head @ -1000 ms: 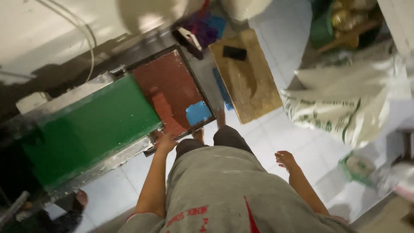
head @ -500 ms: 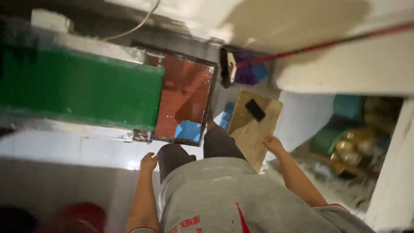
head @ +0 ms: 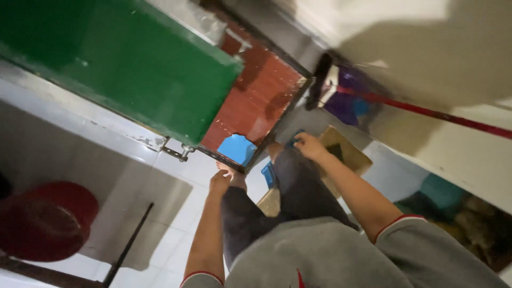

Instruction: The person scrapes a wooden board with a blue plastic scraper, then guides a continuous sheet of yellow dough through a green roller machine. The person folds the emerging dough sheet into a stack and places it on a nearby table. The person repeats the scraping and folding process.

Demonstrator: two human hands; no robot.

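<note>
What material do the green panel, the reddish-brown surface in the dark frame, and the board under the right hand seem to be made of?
Green panel: probably painted metal; even glossy green, with paint chipped at the pale lower edge by a small hinge.
Reddish-brown surface: perhaps painted or rusted sheet metal; mottled, scuffed, dull sheen.
Board: likely plywood or raw wood; flat, matt tan. The right hand hangs over it; contact is unclear.

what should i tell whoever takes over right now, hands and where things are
Left hand: hanging by the left knee, holding nothing that shows.
Right hand: reaching down over the wooden board, which leans on the floor by the right leg; whether it grips the board cannot be told.
Ahead: a red-brown panel in a dark frame with a blue piece at its near corner, and a green panel to its left.
Nothing shows as finished; the board lies on the floor.
</note>
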